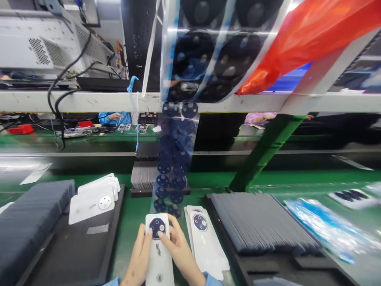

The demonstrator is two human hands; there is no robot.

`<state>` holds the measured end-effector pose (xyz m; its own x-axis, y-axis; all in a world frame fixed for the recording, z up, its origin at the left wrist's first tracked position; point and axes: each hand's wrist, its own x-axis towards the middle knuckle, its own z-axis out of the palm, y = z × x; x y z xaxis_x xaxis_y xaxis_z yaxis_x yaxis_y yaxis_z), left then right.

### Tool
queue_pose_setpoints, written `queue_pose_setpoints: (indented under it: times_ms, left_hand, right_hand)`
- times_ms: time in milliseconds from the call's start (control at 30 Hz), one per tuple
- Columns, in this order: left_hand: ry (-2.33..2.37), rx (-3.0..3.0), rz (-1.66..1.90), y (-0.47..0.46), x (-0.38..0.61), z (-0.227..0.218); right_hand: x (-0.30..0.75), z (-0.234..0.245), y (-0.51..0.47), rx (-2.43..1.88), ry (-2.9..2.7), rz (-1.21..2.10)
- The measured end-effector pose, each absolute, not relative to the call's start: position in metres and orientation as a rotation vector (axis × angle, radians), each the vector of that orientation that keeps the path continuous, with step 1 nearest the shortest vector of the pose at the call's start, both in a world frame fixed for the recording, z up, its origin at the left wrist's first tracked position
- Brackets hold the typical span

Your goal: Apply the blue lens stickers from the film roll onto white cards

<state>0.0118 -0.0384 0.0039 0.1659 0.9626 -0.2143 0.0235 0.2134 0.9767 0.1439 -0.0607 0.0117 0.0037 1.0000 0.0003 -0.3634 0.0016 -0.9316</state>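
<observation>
A white phone back cover lies lengthwise between my hands, low in the middle of the view. A dark round camera ring sits on its upper end. My left hand grips the cover's left edge, thumb pressing near the ring. My right hand holds the right edge, fingertips at the ring. A clear strip carrying several dark round rings hangs from the shelf down to the cover.
A small stack of finished white covers lies right of my hands. Blank white covers rest on a black tray at the left. Trays of dark sheets stand right and behind. A metal shelf beam crosses overhead, beside a green post.
</observation>
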Motion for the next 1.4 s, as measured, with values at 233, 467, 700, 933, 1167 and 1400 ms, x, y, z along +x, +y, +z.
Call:
queue_pose_setpoints:
  times_ms: [233,467,700,933,1167,1400]
  left_hand:
    - [1.107,1.557,0.91,-0.011,-0.019,0.034]
    - [2.003,2.103,0.77,0.07,-0.118,0.047]
    - [2.024,2.254,0.469,0.109,-0.161,0.016]
    - [1.96,2.206,0.704,0.108,-0.16,0.028]
    - [1.842,1.903,1.102,0.078,-0.128,0.07]
    - [0.985,0.954,0.996,0.032,-0.035,0.044]
  right_hand:
    - [0.192,0.028,-0.05,-1.25,-0.87,0.885]
    - [0.266,0.007,-0.052,-1.802,-0.895,0.442]
    - [0.247,-0.014,-0.045,-1.844,-1.159,-0.132]
    - [0.225,-0.008,-0.051,-1.696,-1.224,-0.05]
    - [0.206,0.011,-0.058,-1.526,-1.137,0.309]
    - [0.19,0.014,-0.061,-1.465,-1.494,-0.151]
